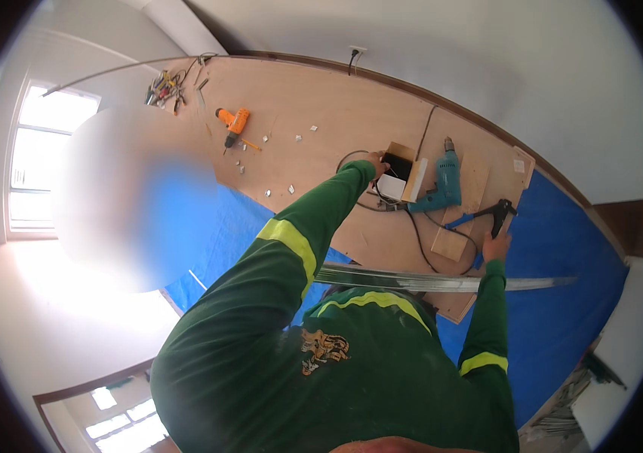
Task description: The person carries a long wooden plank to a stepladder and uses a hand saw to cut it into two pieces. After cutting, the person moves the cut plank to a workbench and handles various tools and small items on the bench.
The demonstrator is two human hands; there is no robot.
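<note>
My left hand (375, 163) reaches to a small open cardboard box (416, 180) with a dark inside and white contents. Its fingers are bent in at the box's left edge, and their tips are partly hidden. On the right, my right hand (496, 246) is wrapped round a hand riveter (501, 214) with a black body and blue handles. A teal corded drill (446, 181) lies between the box and the riveter, its dark cable looping over the board. Nearest my body, a long shiny metal profile (412, 281) runs crosswise in front of my torso.
An orange cordless drill (234, 125) lies farther left, near a pencil (250, 144) and several small metal pieces (291, 189). Assorted hand tools (163, 88) are heaped at the far left. Blue sheeting (544, 234) covers the right side. A blurred person stands at left.
</note>
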